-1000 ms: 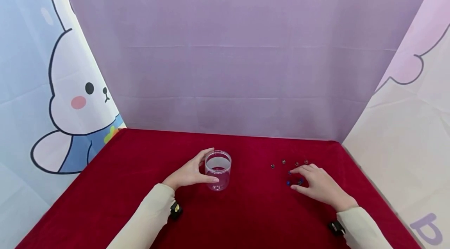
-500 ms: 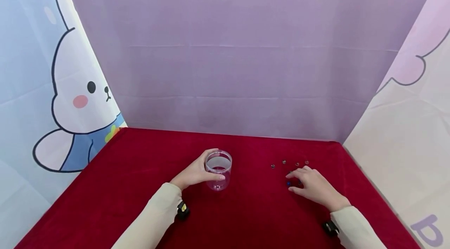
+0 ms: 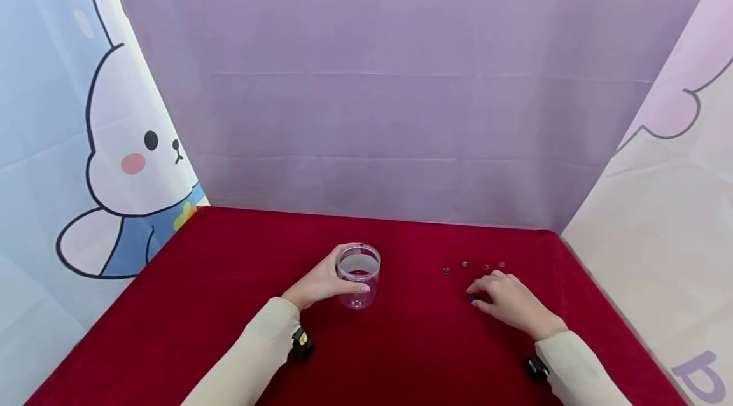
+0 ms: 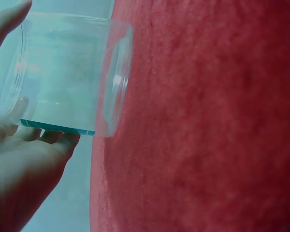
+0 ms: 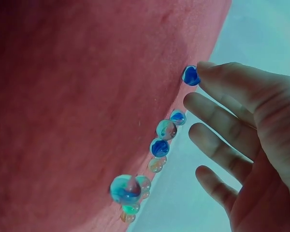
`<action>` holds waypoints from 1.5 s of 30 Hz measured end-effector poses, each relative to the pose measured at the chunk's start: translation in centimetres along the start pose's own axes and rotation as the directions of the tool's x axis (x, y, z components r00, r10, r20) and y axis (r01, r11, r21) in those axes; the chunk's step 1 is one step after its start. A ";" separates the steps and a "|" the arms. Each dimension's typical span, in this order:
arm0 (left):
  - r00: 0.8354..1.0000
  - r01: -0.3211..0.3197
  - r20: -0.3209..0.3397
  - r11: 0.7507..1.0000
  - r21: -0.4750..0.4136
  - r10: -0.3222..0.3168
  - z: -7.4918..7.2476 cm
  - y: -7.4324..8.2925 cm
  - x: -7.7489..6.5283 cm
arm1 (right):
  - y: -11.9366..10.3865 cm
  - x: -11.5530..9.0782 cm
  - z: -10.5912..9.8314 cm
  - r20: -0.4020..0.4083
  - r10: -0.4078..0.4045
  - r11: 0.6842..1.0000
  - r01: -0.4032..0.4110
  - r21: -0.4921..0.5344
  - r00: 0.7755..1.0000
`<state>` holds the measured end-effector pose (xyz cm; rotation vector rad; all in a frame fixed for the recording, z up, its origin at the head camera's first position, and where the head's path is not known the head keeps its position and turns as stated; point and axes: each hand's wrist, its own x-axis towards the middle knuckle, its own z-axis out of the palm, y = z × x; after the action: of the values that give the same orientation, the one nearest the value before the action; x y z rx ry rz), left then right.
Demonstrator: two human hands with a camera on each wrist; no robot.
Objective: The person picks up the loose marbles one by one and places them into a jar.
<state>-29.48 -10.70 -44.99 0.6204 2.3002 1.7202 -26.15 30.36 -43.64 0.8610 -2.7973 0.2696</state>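
A clear, open-topped plastic jar (image 3: pixel 357 285) stands upright on the red cloth. My left hand (image 3: pixel 328 280) grips it from the left, thumb along the near side and fingers round the far side. The left wrist view shows the jar (image 4: pixel 63 72) with a thin dark-green strip along its side, near the fingers. Over on the right, my right hand (image 3: pixel 512 304) reaches down to a blue swirled marble (image 5: pixel 190 76); thumb and index finger pinch it at cloth level. The other fingers stay loosely spread. Beside them lies a line of glass marbles (image 5: pixel 159 147), partly hidden by the hand in the head view.
Several more marbles (image 3: pixel 464 263) lie scattered beyond the right hand. The red cloth (image 3: pixel 412 349) covers the table. A plain purple curtain (image 3: pixel 372 88) hangs behind, with a rabbit-print sheet (image 3: pixel 128 119) on the left and a pale printed sheet (image 3: pixel 681 215) on the right.
My right hand has shifted slightly left, and its thumb and index finger have closed in on the blue marble. The left hand has slid further round the jar, which stays put.
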 end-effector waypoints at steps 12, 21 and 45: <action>0.999 0.042 -0.004 0.999 0.007 -0.042 0.2 -0.4 0.0 | 0.1 0.3 0.8 -0.003 -0.009 0.999 0.009 0.049 1.000; 0.999 0.038 0.004 0.999 -0.001 -0.038 0.4 -0.5 -0.2 | 0.0 0.6 0.7 0.007 -0.045 0.998 0.045 0.054 0.999; 0.999 0.051 0.012 0.999 0.001 -0.051 0.2 -0.6 -0.4 | -2.5 3.2 -0.5 -0.044 -0.048 0.993 0.053 0.109 0.998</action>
<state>-29.18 -10.86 -45.68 0.5655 2.2876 1.6883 -27.25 26.79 -42.11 0.9378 -2.7398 0.4328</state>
